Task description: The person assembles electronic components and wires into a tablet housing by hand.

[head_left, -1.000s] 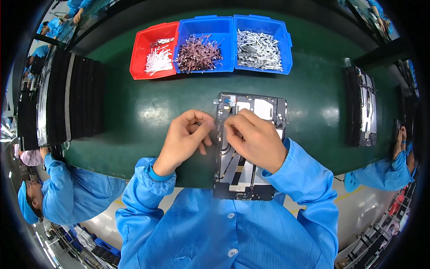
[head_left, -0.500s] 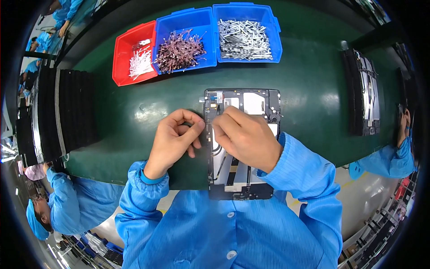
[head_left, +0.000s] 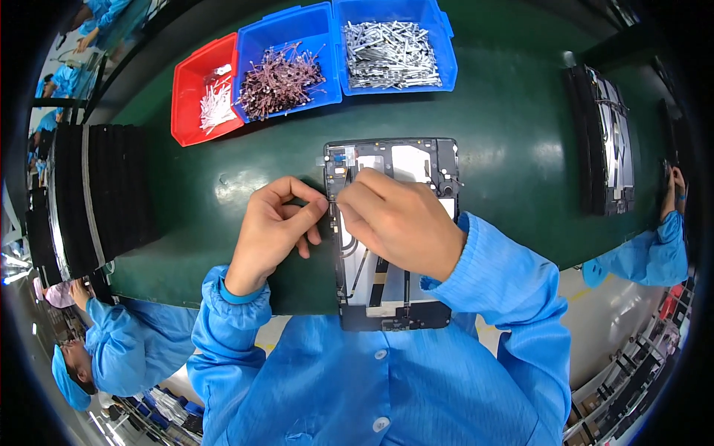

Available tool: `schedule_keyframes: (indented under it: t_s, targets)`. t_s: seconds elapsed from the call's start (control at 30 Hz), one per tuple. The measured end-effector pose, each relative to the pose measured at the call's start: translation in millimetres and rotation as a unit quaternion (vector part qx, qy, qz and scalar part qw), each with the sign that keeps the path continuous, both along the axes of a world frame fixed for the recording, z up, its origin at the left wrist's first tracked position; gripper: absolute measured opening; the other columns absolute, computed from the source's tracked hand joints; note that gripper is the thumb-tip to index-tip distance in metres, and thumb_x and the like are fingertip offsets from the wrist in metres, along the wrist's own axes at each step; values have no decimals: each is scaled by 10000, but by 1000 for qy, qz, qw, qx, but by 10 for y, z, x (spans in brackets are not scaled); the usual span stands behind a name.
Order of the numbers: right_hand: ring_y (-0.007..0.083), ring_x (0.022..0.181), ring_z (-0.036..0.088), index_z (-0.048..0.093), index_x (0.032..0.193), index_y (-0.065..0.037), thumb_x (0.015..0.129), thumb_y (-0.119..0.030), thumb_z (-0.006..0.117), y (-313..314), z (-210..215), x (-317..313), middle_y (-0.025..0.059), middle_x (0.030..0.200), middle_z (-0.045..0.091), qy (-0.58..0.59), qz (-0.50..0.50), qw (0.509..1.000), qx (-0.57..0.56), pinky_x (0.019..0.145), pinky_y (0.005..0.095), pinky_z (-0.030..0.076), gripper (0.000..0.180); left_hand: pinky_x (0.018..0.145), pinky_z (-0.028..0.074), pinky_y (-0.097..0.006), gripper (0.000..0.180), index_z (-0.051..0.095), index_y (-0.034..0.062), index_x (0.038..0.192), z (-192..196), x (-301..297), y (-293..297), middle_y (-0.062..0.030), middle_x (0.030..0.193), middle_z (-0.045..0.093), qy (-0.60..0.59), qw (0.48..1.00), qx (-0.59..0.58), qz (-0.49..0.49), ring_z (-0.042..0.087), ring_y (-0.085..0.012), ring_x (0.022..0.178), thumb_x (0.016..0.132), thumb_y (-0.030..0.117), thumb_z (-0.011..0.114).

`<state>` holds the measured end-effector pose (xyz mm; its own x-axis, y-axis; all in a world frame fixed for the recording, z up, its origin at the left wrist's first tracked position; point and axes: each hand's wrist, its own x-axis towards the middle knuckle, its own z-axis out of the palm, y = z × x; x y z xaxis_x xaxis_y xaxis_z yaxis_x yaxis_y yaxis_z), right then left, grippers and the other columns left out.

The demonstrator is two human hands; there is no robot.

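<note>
A dark rectangular device frame [head_left: 416, 160] with silver plates lies flat on the green table [head_left: 506, 149] in front of me. My left hand [head_left: 279, 223] pinches at the frame's left edge with thumb and forefinger. My right hand [head_left: 401, 219] rests over the frame's middle, its fingertips meeting the left hand's at that edge. Whatever small part sits between the fingertips is too small to make out. Both arms wear blue sleeves.
At the back stand a red bin [head_left: 204, 93] of white parts, a blue bin [head_left: 286, 67] of brown parts and a blue bin [head_left: 394, 44] of silver parts. Stacks of dark frames stand at left [head_left: 89, 193] and right [head_left: 602, 149]. Other people in blue work at the sides.
The view has shifted so the bins and frame sit further left and lower. Both hands stay at the frame's left edge, fingertips close together.
</note>
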<state>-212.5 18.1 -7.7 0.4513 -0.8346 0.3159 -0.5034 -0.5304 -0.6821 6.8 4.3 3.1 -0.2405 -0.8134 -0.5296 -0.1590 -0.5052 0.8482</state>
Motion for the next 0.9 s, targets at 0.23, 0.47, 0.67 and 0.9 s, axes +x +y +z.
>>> schedule_keyframes:
  t_s: [0.23,0.47,0.67,0.9]
  targets:
    - [287,682,650,634,947,-48,875,-79,704,-3,-25,-8,86,857,551,-1,-4,1000,9,593,399,546,106,452,518,-231,74,636,-34,953,48,-23,-74,-80,859,667,-15,1000,19,-15,655,-108,602,947,24,682]
    - [290,675,645,632,941,-46,876,-86,705,8,-53,0,92,848,555,-1,-17,1000,8,581,402,533,106,493,543,-238,52,628,-30,945,95,-73,-84,-88,879,668,-39,999,32,-14,668,-116,633,937,9,662]
    - [300,676,644,632,942,-35,869,-75,711,18,-63,-2,99,845,558,8,-17,1000,9,587,410,533,115,529,570,-248,61,602,-21,966,60,-84,-46,-90,880,664,-44,999,19,-1,679,-122,643,937,7,647]
    - [311,690,646,624,926,-22,839,-20,715,71,-19,-3,114,907,535,9,-35,999,16,607,416,548,126,551,583,-252,86,590,-11,988,-32,-58,48,-84,886,653,-36,999,-18,5,697,-128,661,955,28,660]
